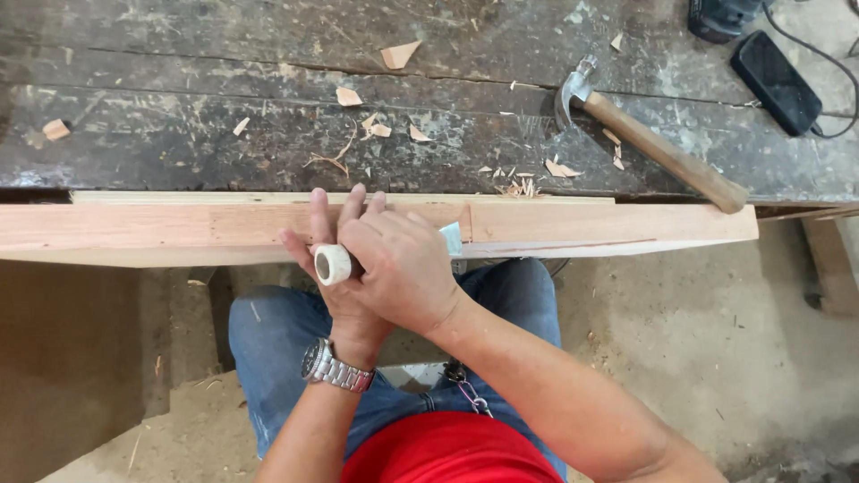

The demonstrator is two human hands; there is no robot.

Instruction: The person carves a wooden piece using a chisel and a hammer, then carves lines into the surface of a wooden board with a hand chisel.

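Nearest the camera, both hands overlap at the front edge of a long wooden board (582, 224). Right hand (404, 268) is closed around a chisel (335, 264), its pale round handle end showing, blade tip against the board. Left hand (327, 246) lies beneath, fingers extended flat on the wood. Beyond, on the scarred counter (179, 143), rest wood chips (376, 125) and a hammer (653, 143).
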